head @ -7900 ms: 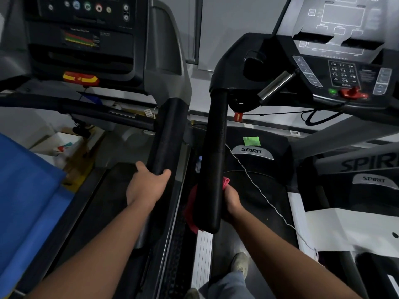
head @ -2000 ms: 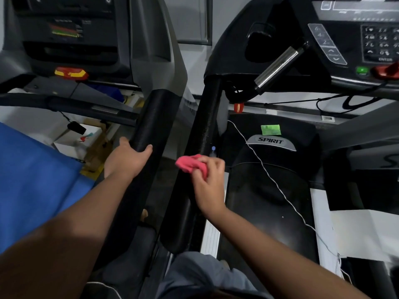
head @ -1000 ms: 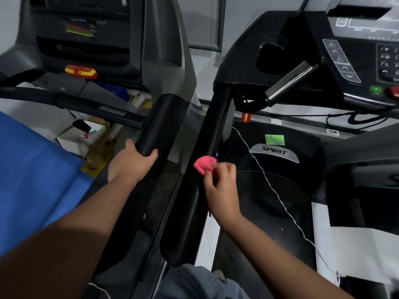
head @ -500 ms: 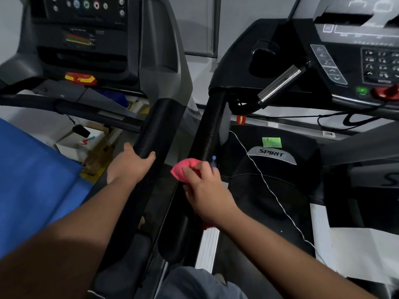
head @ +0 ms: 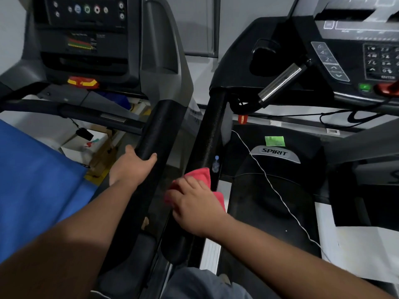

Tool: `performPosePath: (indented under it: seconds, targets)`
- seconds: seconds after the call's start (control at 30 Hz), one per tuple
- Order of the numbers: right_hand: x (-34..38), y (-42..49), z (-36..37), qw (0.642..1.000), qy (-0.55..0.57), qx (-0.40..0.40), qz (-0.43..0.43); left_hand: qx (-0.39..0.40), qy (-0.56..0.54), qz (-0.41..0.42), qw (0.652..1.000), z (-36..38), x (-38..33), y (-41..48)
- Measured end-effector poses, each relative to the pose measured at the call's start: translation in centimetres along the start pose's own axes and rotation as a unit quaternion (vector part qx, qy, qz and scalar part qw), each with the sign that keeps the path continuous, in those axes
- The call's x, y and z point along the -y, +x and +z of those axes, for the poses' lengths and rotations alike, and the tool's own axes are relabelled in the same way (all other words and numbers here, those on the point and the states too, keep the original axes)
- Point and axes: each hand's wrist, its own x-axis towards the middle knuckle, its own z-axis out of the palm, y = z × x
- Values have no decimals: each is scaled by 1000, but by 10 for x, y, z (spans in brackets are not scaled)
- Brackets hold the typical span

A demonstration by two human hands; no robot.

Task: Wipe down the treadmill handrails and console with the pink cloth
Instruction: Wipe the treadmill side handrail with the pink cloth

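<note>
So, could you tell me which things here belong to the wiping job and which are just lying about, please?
Job: pink cloth, right hand, Spirit treadmill handrail, console, left hand, neighbouring handrail.
Lying about: blue sheet, green sticker, white cord, cardboard boxes.

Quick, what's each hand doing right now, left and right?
Left hand: closed, gripping the left treadmill's handrail.
Right hand: closed on the pink cloth, pressing it against the right treadmill's handrail.
</note>
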Motion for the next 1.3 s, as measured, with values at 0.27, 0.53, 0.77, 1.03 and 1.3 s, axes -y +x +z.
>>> performPosePath:
  seconds: [0.27, 0.53, 0.77, 1.03, 1.3]
  targets:
    - [8, 41, -19, 994, -56, 80, 41, -2, -6, 3, 1000, 0, -1, 0]
    - [7, 21, -29, 971, -97, 217, 26, 4, -21, -1, 1000, -1, -1, 0]
    - [5, 45, -30, 959, -130, 245, 51, 0, -23, 1, 1000, 1, 1, 2]
    - [25, 100, 5, 896, -227, 371, 85, 9, -35, 3, 999, -2, 1, 2]
    - [5, 43, -23, 986, -28, 144, 83, 8, -32, -1, 999, 0, 3, 3]
